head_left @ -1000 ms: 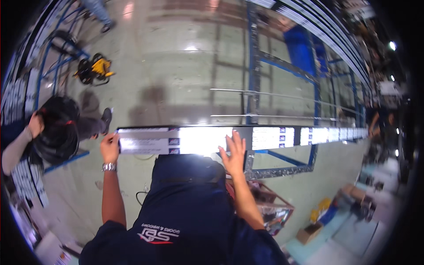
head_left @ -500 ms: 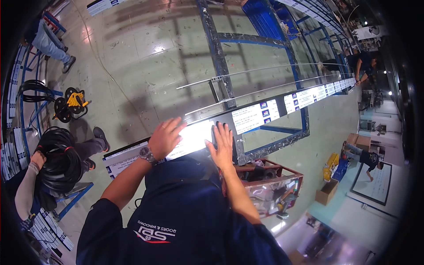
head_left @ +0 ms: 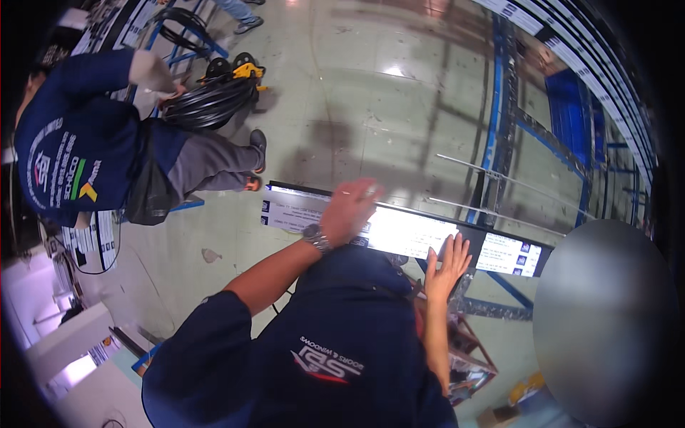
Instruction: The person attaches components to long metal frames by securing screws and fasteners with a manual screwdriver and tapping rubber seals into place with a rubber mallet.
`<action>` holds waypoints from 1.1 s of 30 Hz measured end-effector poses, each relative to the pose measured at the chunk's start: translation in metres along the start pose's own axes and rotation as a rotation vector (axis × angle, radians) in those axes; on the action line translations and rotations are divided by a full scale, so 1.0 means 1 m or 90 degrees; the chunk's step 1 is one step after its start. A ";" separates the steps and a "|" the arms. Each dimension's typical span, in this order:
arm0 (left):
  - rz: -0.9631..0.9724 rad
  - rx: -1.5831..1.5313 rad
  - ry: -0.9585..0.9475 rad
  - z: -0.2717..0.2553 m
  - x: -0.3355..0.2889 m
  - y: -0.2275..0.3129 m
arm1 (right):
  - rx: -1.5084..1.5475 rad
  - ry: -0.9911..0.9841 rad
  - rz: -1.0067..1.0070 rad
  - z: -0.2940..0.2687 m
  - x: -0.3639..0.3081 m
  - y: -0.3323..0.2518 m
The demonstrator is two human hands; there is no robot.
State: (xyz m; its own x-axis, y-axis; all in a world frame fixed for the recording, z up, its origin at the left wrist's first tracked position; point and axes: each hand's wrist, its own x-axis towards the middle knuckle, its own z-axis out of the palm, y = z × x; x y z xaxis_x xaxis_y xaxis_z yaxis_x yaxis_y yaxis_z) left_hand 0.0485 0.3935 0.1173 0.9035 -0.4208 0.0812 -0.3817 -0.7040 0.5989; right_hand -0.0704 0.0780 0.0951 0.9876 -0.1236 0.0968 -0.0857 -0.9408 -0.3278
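Note:
A long dark profile [head_left: 410, 228], covered with white printed protective film, lies across in front of my body, its middle bright with glare. My left hand [head_left: 349, 214], with a metal watch on the wrist, rests over the profile's left part. Its fingers are stretched out and slightly blurred at the tips. Farther right, my right hand [head_left: 448, 267] lies flat near the profile's front edge, fingers spread, beside a dark bare band between the film pieces. Neither hand grips anything. A large grey blurred oval [head_left: 606, 321] hides the profile's right end.
Blue steel framing [head_left: 503, 93] stands beyond the profile, with thin metal rods [head_left: 499, 175] and a blue crate [head_left: 567, 118]. At left, a co-worker [head_left: 93, 143] holds a coil of black cable [head_left: 210, 103] near a yellow-and-black reel [head_left: 246, 70]. A red-framed bin [head_left: 471, 353] stands below right.
The view has turned left, so the profile and hands appear farther right and the co-worker shows more fully. Both hands remain at the profile. The grey oval has come into view.

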 end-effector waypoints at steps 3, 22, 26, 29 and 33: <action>-0.177 0.073 0.267 -0.040 -0.051 -0.048 | 0.001 -0.010 -0.007 0.000 0.004 -0.007; -0.540 -0.197 0.459 -0.041 -0.151 -0.167 | 0.022 0.008 0.007 -0.008 0.014 -0.010; -0.590 -0.259 0.428 -0.050 -0.153 -0.165 | 0.039 -0.032 0.041 -0.005 0.016 -0.013; -0.589 -0.300 0.426 -0.056 -0.144 -0.160 | 0.052 -0.024 0.059 -0.005 0.013 -0.015; -0.630 -0.316 0.437 -0.062 -0.147 -0.144 | 0.048 -0.032 0.040 -0.005 0.015 -0.015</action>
State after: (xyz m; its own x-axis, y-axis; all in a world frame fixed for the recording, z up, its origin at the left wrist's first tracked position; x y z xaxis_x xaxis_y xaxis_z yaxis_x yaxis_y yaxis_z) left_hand -0.0171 0.5922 0.0688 0.7291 0.6323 -0.2617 0.4781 -0.1970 0.8559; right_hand -0.0546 0.0883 0.1060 0.9860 -0.1643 0.0277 -0.1396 -0.9051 -0.4017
